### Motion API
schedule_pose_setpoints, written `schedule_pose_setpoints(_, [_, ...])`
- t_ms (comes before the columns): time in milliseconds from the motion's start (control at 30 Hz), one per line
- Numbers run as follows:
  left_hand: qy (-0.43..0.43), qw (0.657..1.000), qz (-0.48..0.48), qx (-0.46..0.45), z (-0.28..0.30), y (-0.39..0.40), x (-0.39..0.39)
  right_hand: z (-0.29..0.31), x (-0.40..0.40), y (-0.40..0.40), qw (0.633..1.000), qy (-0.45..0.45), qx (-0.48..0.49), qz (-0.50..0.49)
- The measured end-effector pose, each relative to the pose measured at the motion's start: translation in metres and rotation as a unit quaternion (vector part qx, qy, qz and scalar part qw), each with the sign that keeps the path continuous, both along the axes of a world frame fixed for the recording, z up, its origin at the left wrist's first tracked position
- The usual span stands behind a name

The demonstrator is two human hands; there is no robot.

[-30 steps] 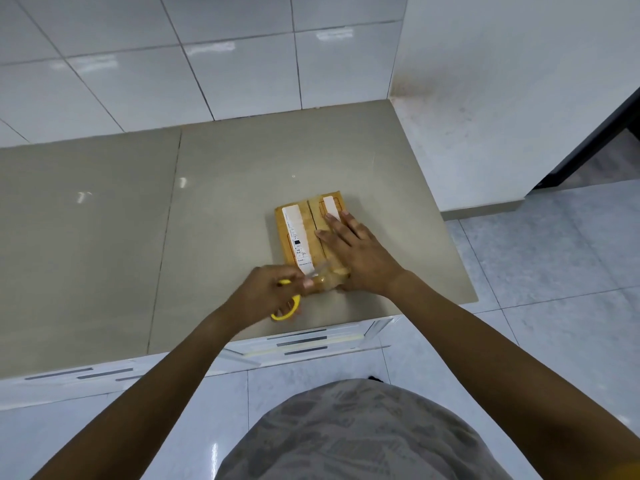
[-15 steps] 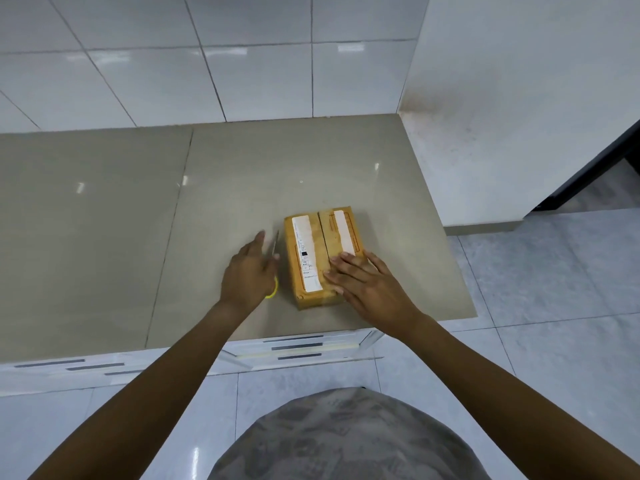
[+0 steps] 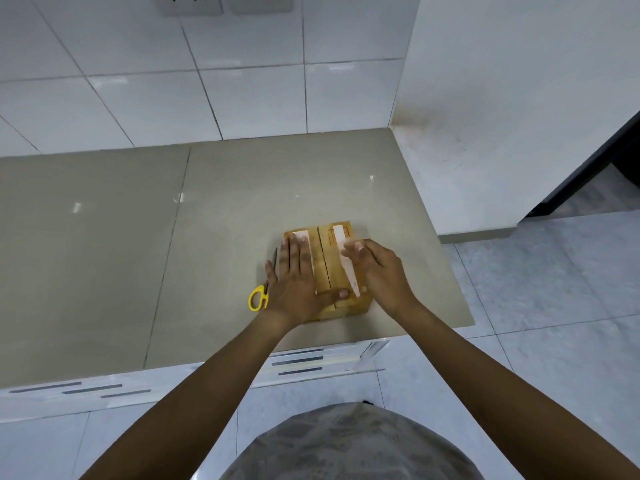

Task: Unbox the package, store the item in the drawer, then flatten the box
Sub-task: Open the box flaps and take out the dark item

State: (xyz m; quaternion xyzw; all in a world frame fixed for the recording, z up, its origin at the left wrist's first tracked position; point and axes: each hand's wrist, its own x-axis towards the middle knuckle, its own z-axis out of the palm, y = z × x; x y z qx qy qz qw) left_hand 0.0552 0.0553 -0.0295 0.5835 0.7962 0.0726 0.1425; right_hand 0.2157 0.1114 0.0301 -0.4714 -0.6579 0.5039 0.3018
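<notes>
We see a small cardboard box (image 3: 329, 271) that lies on the beige countertop (image 3: 207, 237), near its front edge and toward the right end. The two top flaps meet along a dark seam in the middle, and each flap carries a white label strip.

Our left hand (image 3: 298, 282) lies flat on the left flap, palm down. Its fingers are straight and pressed together, pointing away from us, and the thumb reaches across the near end of the seam to touch the right flap. This hand grips nothing; it only presses on the box.

Our right hand (image 3: 377, 268) is at the right side of the box. Its fingers are bent, and the fingertips touch the far part of the right flap beside the white strip (we cannot tell whether they pinch the edge of the flap or only rest on it).

A pair of scissors (image 3: 263, 289) with yellow handles lies on the countertop just beside the box on the left, partly hidden under the left hand, with the blades pointing away from us.

Below the front edge of the countertop, white drawer fronts (image 3: 311, 362) are visible.
</notes>
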Motion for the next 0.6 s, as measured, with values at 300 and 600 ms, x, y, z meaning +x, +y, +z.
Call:
schedule_pose_setpoints(300, [0.017,0.999,-0.009,-0.027,0.001,0.002,-0.001,0.017,0.021,0.047,0.975,0.139,-0.055,-0.162])
schedule_pose_setpoints(600, [0.035,0.999,-0.008,-0.017,-0.002,0.002,-0.001,0.014,0.092,0.092,0.926,0.124,-0.022,-0.356])
